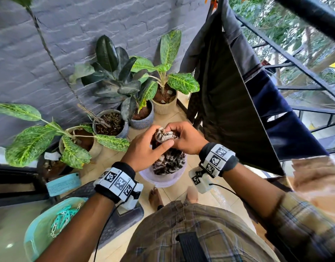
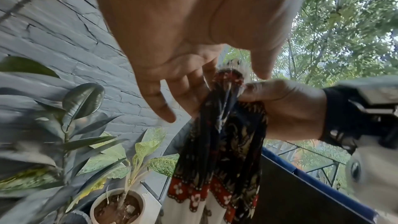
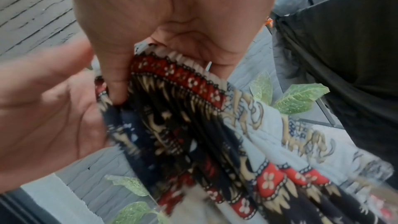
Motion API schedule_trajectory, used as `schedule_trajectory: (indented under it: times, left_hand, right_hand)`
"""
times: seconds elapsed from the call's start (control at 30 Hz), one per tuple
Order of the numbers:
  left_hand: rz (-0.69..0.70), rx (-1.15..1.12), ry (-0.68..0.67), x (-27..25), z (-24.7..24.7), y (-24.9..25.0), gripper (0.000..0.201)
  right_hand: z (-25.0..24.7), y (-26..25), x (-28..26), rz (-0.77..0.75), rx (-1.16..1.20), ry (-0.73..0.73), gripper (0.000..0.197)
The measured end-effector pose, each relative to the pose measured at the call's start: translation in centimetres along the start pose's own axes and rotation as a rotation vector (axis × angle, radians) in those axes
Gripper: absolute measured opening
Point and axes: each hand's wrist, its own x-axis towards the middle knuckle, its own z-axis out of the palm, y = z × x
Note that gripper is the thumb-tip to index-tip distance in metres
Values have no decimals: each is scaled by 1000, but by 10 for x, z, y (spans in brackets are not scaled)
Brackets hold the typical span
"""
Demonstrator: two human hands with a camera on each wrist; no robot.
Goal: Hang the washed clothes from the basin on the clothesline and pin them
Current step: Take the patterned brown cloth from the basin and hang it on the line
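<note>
The right hand [image 1: 183, 138] is pinching the bunched patterned cloth [image 1: 167, 159] while the left hand [image 1: 146, 150] is spreading open beside it, risking a slip into the basin [image 1: 161, 179].

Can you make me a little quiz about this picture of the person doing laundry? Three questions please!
1. True or false: both hands are up at the bunched top of the patterned cloth.
2. Where does the lower part of that cloth hang? A) over the pale basin B) on the railing C) in a plant pot
3. Fill the gap: the clothes pegs lie in a ___ tub by the person's left arm.

Key
1. True: the right hand grips the cloth and the left hand touches it beside it.
2. A
3. Turquoise: the turquoise tub holds them.
</note>
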Motion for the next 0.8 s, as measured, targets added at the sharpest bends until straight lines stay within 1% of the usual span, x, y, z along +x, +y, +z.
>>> schedule_trajectory:
  times: [0.07,0.17,0.23,0.3,0.37,0.4,0.47,0.5,0.53,0.6,0.63,0.7,0.8]
  left_hand:
    - [27,65,79,2,-2,3,43]
    - [128,101,210,4,-4,9,32]
    - [184,115,234,5,-5,23,23]
    - [228,88,237,7,-7,39,18]
    - [230,0,234,9,-11,53,22]
    - [223,-52,223,10,-14,60,24]
    - [222,-120,184,11,-19,70,28]
    - [231,-130,160,12,-21,74,29]
    - [245,-122,139,12,-23,77,28]
    - [268,-97,126,13,-27,80,28]
    - [260,-117,134,13,-30,79,29]
    - [203,-227,185,13,-36,76,27]
    - [144,-355,273,13,-45,69,23]
  right_hand:
    - [-1,-4,0,-8,-65,-12,19]
    - [-3,-8,-4,-46,-125,19,37]
    - [-7,-6,-7,-32,-157,61,49]
    - [-14,0,-10,17,-174,78,54]
    - [-18,7,-16,64,-169,44,57]
    - [-19,10,-20,88,-214,19,59]
    - [-14,18,-29,147,-381,-40,58]
    - [-10,23,-32,179,-459,-53,53]
    - [-5,28,-35,209,-497,-53,46]
    - [2,39,-39,252,-474,-21,37]
    - [3,43,-40,264,-468,1,35]
    - [3,53,-42,290,-505,48,32]
    - [1,65,-46,361,-536,90,19]
